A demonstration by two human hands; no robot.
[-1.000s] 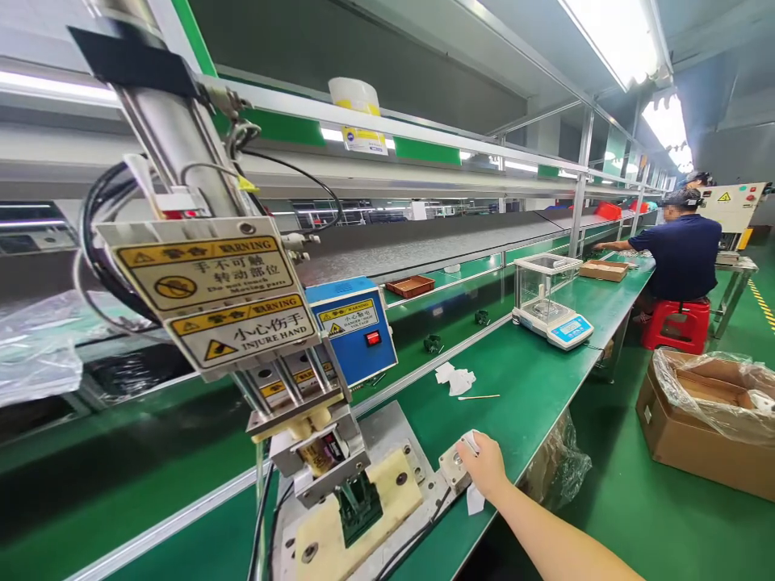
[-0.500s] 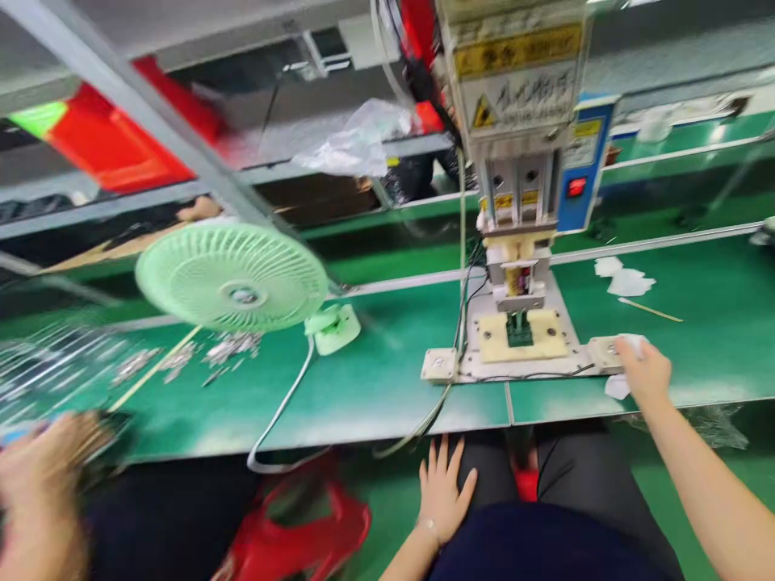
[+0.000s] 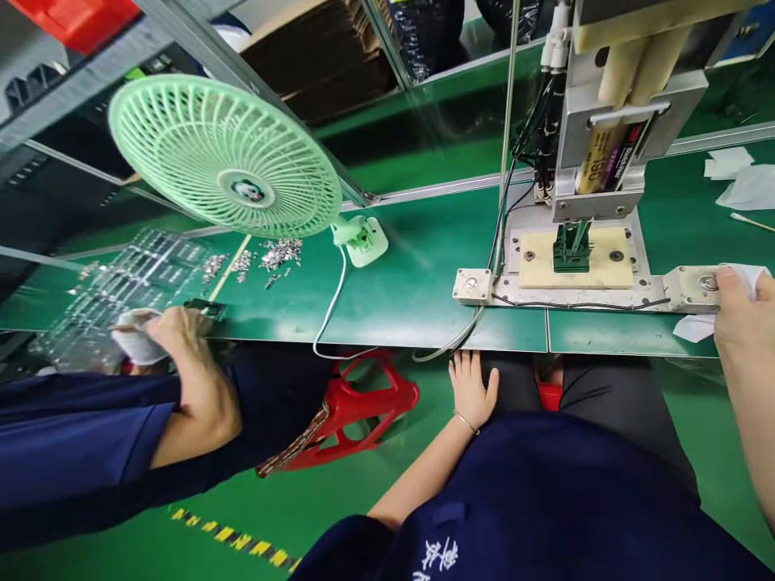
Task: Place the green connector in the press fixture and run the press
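Observation:
My right hand (image 3: 735, 315) lies at the right edge, curled over a white cloth (image 3: 754, 277) on the right button block (image 3: 690, 288) of a small press (image 3: 605, 137). A green part (image 3: 571, 252) sits in the cream fixture (image 3: 611, 266) directly under the press head. Below the bench edge, my left hand (image 3: 472, 391) rests flat on my dark trouser leg with its fingers apart and nothing in it. The left button block (image 3: 473, 285) is untouched.
A green clip fan (image 3: 224, 157) stands at the left with its white cable (image 3: 332, 311) hanging over the bench edge. A co-worker's gloved hand (image 3: 138, 339) works by a clear tray (image 3: 139, 278) and loose metal bits (image 3: 270, 257). A red stool (image 3: 357, 403) stands below.
The camera has swung from the far end of the line down to my lap. My right hand stays on the right button block and my left hand stays on my leg.

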